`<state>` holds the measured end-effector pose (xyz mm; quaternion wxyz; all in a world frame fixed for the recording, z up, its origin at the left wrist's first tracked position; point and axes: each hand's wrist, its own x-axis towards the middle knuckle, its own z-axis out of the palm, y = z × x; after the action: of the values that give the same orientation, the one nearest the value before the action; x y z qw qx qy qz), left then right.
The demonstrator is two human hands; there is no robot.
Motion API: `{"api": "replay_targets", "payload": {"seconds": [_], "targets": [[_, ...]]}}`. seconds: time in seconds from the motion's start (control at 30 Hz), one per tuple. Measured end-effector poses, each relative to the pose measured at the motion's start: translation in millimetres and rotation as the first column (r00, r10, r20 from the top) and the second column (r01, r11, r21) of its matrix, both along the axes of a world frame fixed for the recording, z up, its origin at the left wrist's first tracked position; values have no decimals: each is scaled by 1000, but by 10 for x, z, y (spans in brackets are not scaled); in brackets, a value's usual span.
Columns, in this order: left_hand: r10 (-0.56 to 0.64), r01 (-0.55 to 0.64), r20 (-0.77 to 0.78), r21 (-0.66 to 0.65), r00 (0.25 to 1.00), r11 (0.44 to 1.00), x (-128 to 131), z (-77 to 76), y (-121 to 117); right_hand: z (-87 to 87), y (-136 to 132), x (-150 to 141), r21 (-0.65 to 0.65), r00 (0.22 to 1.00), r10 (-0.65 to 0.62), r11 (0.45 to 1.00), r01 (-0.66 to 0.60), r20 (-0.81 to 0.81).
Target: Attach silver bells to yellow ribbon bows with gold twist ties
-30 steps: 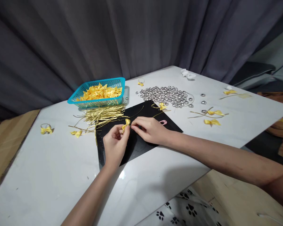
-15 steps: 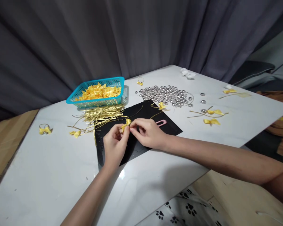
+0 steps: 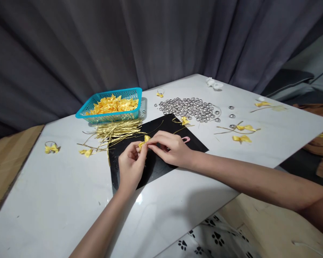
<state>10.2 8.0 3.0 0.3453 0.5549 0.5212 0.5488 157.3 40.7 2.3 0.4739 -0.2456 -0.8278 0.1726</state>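
Between the fingertips of both hands is a small yellow ribbon bow (image 3: 144, 142), held above a black mat (image 3: 157, 172). My left hand (image 3: 131, 161) pinches the bow from the left, fingers curled behind it. From the right, my right hand (image 3: 171, 147) reaches in with thumb and forefinger pressed together at the bow's right side. Whatever fine part sits between those fingertips is too small to make out. Partly covered by my right hand, a pink clip-like tool (image 3: 186, 139) rests on the mat. Another yellow bow (image 3: 185, 121) with gold wire lies at the mat's far edge.
A blue basket (image 3: 82, 111) full of yellow bows stands at the back left, with a heap of gold wire ties (image 3: 118, 129) before it. Many silver domed beads (image 3: 188, 108) are spread behind the mat. Loose bows (image 3: 241, 138) lie right; a ringed bow (image 3: 51, 148) lies left.
My right hand has shifted slightly, its fingers straighter and raised a little over the bow, covering more of the pink tool. My left hand stays nearly still with the bow.
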Motion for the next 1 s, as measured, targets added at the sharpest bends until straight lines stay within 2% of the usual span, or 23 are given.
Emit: {"api": "replay_targets", "payload": {"seconds": [0.1,0.27,0.57,0.87,1.0], "targets": [[-17,19,44,-37,999,999,-4,4,13,4,17,18,42,996,-3,999,-1,92],[-12,23,117,-91,993,996,-27,2,34,34,2,5,-18,952,-93,995,102,290],[-11,29,170,-104,985,994,-43,-21,56,59,-1,-3,-68,888,-90,989,135,451],[-13,27,178,-78,984,997,-49,-29,51,72,-14,-19,-141,900,-59,981,132,431],[4,8,176,-69,984,998,-52,-40,55,61,-36,-33,-255,967,-11,964,78,256]]}}
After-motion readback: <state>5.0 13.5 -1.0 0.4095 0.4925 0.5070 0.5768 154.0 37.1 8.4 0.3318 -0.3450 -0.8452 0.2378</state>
